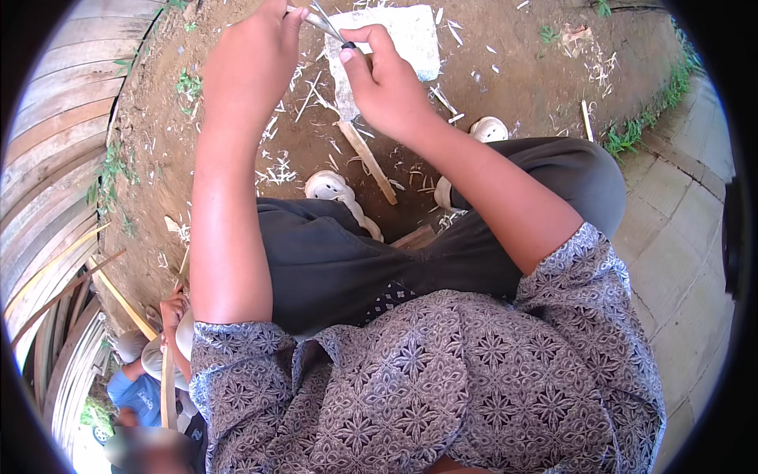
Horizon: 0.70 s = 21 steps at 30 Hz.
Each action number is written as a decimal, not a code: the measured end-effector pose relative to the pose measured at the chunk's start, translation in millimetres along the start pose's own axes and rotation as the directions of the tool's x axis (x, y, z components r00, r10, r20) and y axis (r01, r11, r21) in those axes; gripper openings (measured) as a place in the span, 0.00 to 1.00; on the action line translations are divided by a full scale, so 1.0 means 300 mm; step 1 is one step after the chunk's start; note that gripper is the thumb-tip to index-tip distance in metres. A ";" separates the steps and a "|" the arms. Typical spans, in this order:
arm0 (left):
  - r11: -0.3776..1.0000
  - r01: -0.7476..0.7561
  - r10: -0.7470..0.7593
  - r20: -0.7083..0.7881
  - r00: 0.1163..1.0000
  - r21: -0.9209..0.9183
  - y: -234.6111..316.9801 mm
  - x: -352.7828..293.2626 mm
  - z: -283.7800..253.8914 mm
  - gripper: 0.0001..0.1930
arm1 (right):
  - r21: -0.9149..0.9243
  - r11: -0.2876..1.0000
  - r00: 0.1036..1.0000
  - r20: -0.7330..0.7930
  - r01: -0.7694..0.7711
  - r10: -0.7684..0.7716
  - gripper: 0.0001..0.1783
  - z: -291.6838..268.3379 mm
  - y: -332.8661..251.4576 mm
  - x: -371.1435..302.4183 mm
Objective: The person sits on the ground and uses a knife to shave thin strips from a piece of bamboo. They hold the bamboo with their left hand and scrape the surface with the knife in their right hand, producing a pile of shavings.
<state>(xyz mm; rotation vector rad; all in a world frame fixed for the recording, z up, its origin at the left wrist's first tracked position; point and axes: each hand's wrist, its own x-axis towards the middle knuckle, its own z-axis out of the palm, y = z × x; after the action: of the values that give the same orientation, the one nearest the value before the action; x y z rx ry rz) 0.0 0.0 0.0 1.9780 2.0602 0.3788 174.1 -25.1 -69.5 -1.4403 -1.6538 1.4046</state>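
From my remote seat I see the left hand [251, 59] and the right hand [387, 83] raised together over the dirt, both closed around a thin pale sliver [320, 20] that bridges the gap between them. The left fingers [286, 17] are curled shut on its far end, and the right fingers [357, 49] are pressed together, thumb against forefinger, pinching the near end, where a small dark bit shows at the thumb tip. I judge the whittling well along but not finished: pale shavings [276, 170] are scattered thickly on the ground below the fingers, a longer cut stick [367, 158] lies beneath the right fingers, and the sliver is still being worked. A flat grey stone [395, 39] sits just beyond the right fingertips. Hard to make out: whether the dark bit is a blade or only a tool tip, since the fingers cover it; the sliver's top is cut off at the frame edge. Both palms are hidden. Far below the left fingers, another person's hand [170, 312] holds a strip, partly cropped.
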 end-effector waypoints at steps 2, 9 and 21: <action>0.998 0.012 -0.011 -0.005 1.000 0.067 0.001 -0.004 -0.005 0.17 | -0.023 0.998 0.997 -0.046 0.058 -0.059 0.18 0.026 0.017 -0.018; 1.000 0.020 -0.019 0.051 0.999 -0.023 -0.009 -0.030 -0.036 0.16 | 0.059 0.998 1.000 0.002 -0.004 0.004 0.16 0.021 -0.013 -0.030; 1.000 0.027 -0.027 0.052 0.998 0.000 0.021 -0.031 -0.033 0.16 | -0.106 0.994 0.990 -0.141 -0.033 0.018 0.16 0.070 0.154 -0.023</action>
<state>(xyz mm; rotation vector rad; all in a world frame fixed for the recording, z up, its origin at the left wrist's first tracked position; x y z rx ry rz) 2.7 -9.0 11.7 1.9368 2.0523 0.3191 175.0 -43.9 -117.3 -1.5880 -1.6496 1.2139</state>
